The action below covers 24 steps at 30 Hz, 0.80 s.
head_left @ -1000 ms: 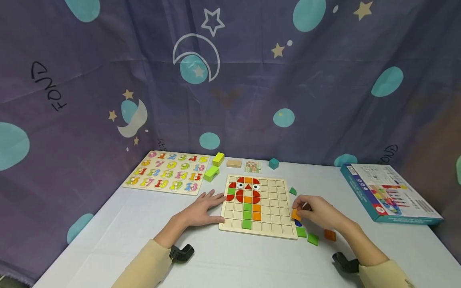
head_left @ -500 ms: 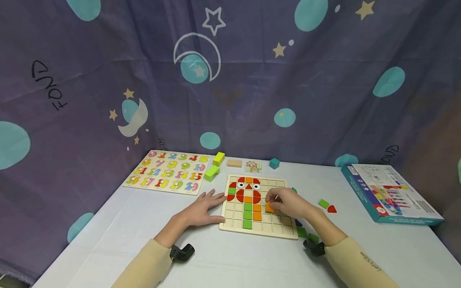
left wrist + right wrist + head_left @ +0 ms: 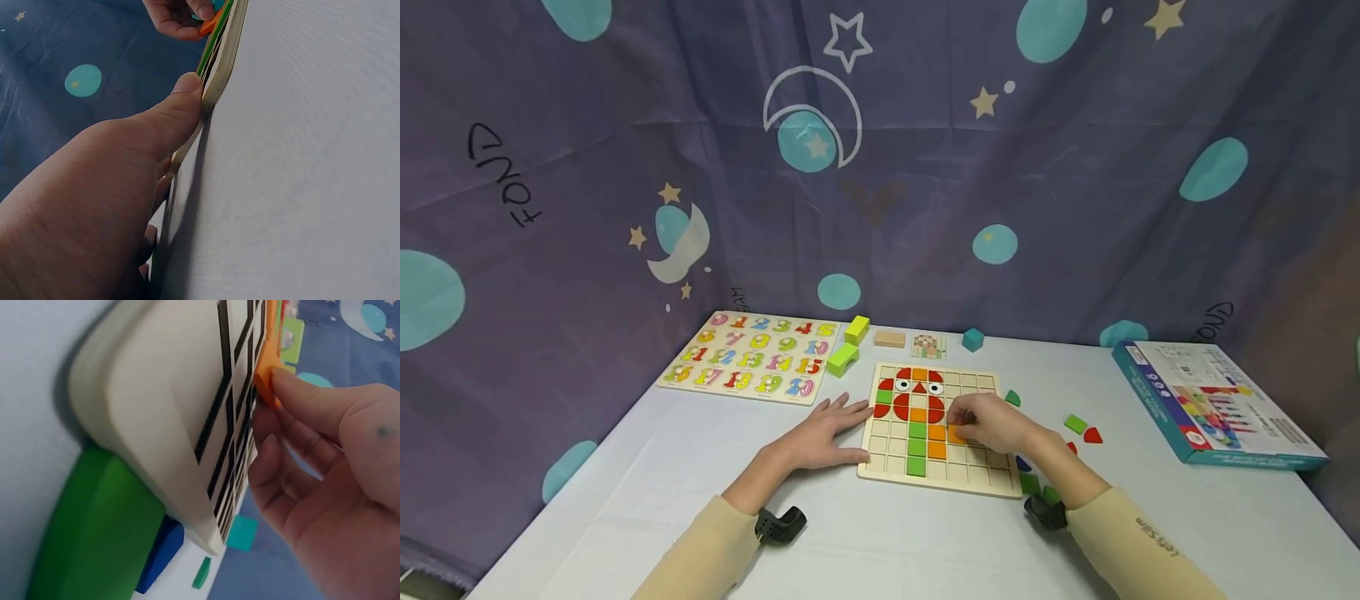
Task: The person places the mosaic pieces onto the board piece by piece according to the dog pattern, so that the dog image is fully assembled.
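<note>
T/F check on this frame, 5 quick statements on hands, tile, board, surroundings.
1. The right hand pinches an orange tile over the grid board. True.
2. The left hand holds a green tile in the air. False: it rests flat on the table with the thumb against the board's left edge.
3. The number puzzle lies to the right of the grid board. False: it lies to the left, farther back.
4. Loose green pieces lie on the table right of the board. True.
5. The blue box sits on the grid board. False: it lies apart, far right.

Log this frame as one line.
left hand: steadies wooden grid board | right hand: pinches orange square tile on board
</note>
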{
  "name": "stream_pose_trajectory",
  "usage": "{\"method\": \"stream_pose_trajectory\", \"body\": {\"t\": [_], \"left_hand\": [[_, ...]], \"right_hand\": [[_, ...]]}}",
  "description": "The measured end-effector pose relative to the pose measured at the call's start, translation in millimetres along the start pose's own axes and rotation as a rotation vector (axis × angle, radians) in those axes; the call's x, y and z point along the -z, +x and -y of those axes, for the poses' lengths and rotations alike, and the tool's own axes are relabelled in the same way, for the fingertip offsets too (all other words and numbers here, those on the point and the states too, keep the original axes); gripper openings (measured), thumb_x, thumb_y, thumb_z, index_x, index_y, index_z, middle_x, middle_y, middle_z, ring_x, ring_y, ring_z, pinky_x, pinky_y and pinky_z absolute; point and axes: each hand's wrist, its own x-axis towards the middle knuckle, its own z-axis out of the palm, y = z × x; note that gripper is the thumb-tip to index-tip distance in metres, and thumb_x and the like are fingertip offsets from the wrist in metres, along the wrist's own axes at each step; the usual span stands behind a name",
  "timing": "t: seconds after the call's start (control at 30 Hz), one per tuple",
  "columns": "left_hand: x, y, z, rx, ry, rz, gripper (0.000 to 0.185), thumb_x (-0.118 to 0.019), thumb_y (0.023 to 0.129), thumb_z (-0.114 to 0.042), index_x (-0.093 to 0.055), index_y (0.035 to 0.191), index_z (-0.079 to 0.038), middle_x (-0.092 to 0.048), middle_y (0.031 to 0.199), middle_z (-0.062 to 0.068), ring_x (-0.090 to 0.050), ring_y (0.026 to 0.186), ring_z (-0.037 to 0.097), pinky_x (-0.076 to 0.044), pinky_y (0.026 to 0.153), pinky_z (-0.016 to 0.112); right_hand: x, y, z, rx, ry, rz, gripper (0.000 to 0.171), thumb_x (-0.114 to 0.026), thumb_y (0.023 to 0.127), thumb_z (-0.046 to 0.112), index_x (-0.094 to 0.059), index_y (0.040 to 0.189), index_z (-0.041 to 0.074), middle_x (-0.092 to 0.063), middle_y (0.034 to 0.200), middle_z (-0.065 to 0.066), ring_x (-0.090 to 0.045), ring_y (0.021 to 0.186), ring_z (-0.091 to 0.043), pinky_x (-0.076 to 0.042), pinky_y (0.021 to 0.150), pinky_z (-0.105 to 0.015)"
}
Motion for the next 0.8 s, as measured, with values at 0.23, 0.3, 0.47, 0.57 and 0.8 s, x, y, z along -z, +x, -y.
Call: {"method": "stream_pose_trajectory", "body": {"t": [0.23, 0.3, 0.47, 0.57, 0.8], "left_hand": [[-3.0, -0.4, 2.3, -0.003, -0.004, 0.008, 0.079, -0.068, 0.091, -0.055, -0.044, 0.155, -0.014, -0.036, 0.161, 0.006, -0.014, 0.152, 0.037, -0.009, 0.12, 0.059], [-2.9, -0.9, 1.8, -0.002, -0.007, 0.007, 0.079, -0.068, 0.091, -0.055, -0.044, 0.155, -0.014, -0.036, 0.16, 0.005, -0.014, 0.152, 0.037, -0.008, 0.12, 0.059], [-2.3, -0.9, 0.8, -0.01, -0.009, 0.002, 0.078, -0.068, 0.092, -0.054, -0.044, 0.154, -0.013, -0.036, 0.16, 0.007, -0.014, 0.151, 0.038, -0.008, 0.119, 0.059], [-1.6, -1.1, 0.0, -0.013, -0.005, 0.003, 0.078, -0.068, 0.092, -0.053, -0.044, 0.154, -0.013, -0.036, 0.16, 0.008, -0.014, 0.151, 0.039, -0.009, 0.119, 0.06], [0.2, -1.2, -0.6, -0.019, -0.001, -0.003, 0.078, -0.068, 0.092, -0.053, -0.044, 0.155, -0.013, -0.036, 0.16, 0.008, -0.015, 0.151, 0.04, -0.009, 0.119, 0.061]], "right_hand": [[-1.9, -3.8, 1.8, -0.014, -0.03, -0.001, 0.008, -0.074, 0.092, 0.006, -0.072, 0.099, 0.01, -0.061, 0.09, 0.006, -0.052, 0.081, -0.013, -0.05, 0.074, -0.03], [-0.8, -5.6, 1.4, -0.021, -0.016, -0.005, 0.009, -0.074, 0.093, 0.007, -0.072, 0.101, 0.01, -0.062, 0.092, 0.005, -0.053, 0.082, -0.014, -0.051, 0.074, -0.031], [6.3, -13.4, -1.5, -0.034, 0.025, -0.023, 0.011, -0.073, 0.093, 0.008, -0.071, 0.104, 0.009, -0.061, 0.094, 0.004, -0.054, 0.084, -0.016, -0.051, 0.074, -0.033], [12.7, -22.0, -5.0, -0.029, 0.031, -0.029, 0.014, -0.073, 0.094, 0.01, -0.07, 0.107, 0.008, -0.061, 0.095, 0.004, -0.054, 0.085, -0.016, -0.05, 0.072, -0.032], [25.8, -52.0, -14.6, -0.027, 0.03, -0.063, 0.021, -0.074, 0.092, 0.011, -0.068, 0.111, 0.005, -0.062, 0.096, 0.002, -0.058, 0.085, -0.017, -0.052, 0.068, -0.029]]}}
